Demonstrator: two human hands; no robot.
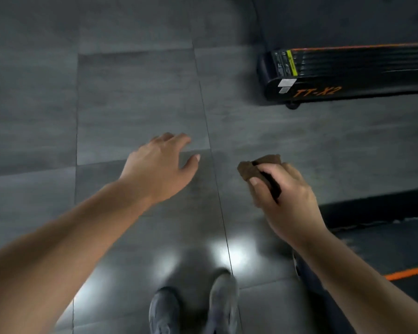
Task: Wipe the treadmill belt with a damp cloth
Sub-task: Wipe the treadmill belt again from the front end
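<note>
Both bare arms reach forward, the left hand (159, 165) spread with relaxed fingers, the right hand (287, 189) gripping a cloth (247, 171)

Dim, cool light. Two white glare patches sit on the glossy floor (130, 104) near the shoes (223, 300). Motion blur smears lettering on the far treadmill (348, 75); frame edges bow outward.

The crumpled brown cloth (258, 168) is a plain mid-brown. The black treadmill deck (348, 75) carries orange lettering, an orange edge stripe and a yellow-green label band. The large grey floor tiles (135, 97) are mottled, with thin dark seams. The grey sports shoes (223, 302) are plain.
</note>
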